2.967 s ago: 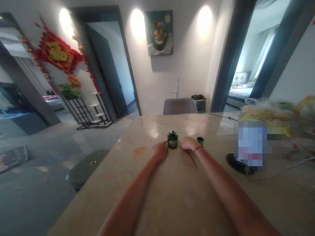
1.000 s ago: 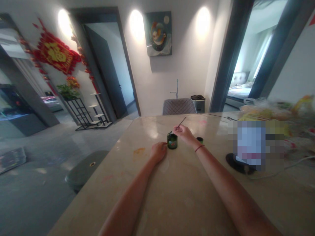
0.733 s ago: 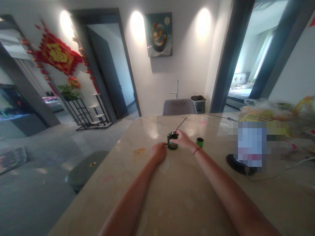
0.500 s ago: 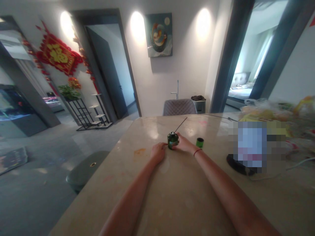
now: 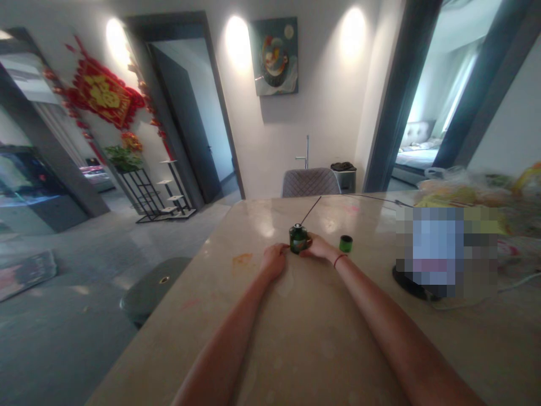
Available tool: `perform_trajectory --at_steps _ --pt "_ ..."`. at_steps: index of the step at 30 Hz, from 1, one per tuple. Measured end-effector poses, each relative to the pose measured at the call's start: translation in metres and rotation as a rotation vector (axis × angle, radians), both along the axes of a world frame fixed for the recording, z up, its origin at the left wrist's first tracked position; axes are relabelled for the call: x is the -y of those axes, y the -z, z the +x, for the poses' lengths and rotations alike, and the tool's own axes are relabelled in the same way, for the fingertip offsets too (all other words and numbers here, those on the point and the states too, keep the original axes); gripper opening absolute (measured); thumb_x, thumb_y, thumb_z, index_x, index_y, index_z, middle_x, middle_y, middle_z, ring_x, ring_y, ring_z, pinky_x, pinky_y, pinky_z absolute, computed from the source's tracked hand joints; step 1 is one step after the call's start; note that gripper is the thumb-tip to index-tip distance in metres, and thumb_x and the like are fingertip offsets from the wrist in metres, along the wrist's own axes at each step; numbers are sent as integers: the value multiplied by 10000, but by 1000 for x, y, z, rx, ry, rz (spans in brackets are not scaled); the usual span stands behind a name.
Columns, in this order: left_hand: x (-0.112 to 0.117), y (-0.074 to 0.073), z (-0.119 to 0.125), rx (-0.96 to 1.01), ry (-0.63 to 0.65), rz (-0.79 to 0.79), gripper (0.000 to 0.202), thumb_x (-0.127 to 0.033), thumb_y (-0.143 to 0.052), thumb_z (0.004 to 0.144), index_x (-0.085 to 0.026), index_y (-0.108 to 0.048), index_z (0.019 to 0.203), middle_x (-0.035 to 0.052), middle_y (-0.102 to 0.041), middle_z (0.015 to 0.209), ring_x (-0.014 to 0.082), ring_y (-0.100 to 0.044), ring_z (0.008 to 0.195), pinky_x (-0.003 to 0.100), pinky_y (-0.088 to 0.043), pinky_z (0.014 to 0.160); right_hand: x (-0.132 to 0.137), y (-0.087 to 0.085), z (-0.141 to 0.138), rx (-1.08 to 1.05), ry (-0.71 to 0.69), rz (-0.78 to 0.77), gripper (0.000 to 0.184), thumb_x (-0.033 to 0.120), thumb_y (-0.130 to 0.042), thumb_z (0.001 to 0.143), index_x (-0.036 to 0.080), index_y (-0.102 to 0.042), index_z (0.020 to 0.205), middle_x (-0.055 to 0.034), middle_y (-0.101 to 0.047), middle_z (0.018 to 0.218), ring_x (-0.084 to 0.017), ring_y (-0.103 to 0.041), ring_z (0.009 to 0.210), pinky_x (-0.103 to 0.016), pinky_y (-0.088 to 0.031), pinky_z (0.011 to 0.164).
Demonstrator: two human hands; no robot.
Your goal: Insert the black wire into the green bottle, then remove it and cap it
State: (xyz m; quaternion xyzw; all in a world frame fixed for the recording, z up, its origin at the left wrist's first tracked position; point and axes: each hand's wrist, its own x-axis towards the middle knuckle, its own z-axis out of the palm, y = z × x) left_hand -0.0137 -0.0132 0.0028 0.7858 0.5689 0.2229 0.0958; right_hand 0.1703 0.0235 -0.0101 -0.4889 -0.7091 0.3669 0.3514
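Observation:
A small dark green glass bottle point(image 5: 298, 241) stands upright on the table, with a pale neck. One thin dark stick point(image 5: 311, 208) slants up and right from its top, like a diffuser reed. My right hand point(image 5: 318, 247), a red cord on its wrist, curls its fingers around the bottle's right side. My left hand point(image 5: 274, 260) rests on the table at the bottle's left, fingers bent and tips against the glass; some fingers are hidden. A short green cap point(image 5: 345, 243) with a dark top sits right of my right hand.
More thin dark sticks point(image 5: 376, 198) lie near the table's point(image 5: 296, 349) far edge. At right stand a blurred-out object on a black round base point(image 5: 412, 285), a white cable and plastic bags point(image 5: 456, 186). A grey chair point(image 5: 310, 183) is beyond, a green stool point(image 5: 158, 287) at left.
The view has shifted slightly. Both hands stay at the bottle, and the stick and cap keep their places; nothing was let go.

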Motion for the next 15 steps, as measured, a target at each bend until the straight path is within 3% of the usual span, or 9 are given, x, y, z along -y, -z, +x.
perform_trajectory --at_steps 15 --pt "4 -2 1 -92 52 13 349 -203 -380 793 -230 -613 1050 -2 -571 1186 150 -480 1106 297 -298 1012 -22 15 1 12 143 68 452 208 -708 522 146 -556 944 -44 -659 876 -173 -620 776 -268 -469 682"
